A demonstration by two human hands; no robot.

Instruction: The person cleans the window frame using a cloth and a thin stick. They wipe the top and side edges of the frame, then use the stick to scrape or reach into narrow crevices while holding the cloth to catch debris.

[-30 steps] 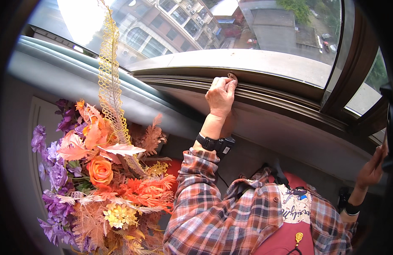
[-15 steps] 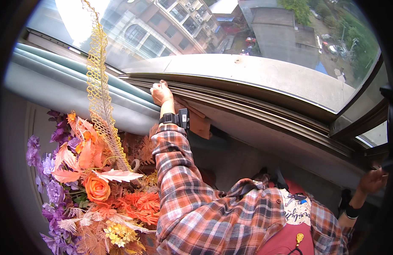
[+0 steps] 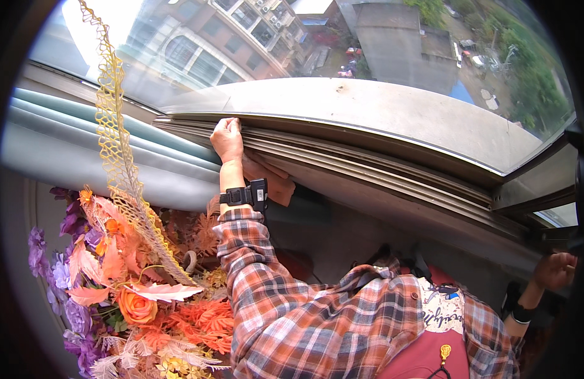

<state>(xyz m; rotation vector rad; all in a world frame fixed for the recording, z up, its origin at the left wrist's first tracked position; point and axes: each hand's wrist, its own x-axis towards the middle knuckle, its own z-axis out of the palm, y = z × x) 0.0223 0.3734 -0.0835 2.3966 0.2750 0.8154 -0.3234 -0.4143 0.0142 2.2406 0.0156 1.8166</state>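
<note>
Left hand, fingers curled narrow, at the far window track, just beside the curtain; whether they hold anything, I cannot tell. The arm stretches forward, probably for reach. Right hand, far right: fingers partly hidden, spread unclear.

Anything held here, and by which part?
Cannot be told: the left hand, curled at the window track, hides anything pinched, and the right hand is unclear at the picture's dark edge.
</note>
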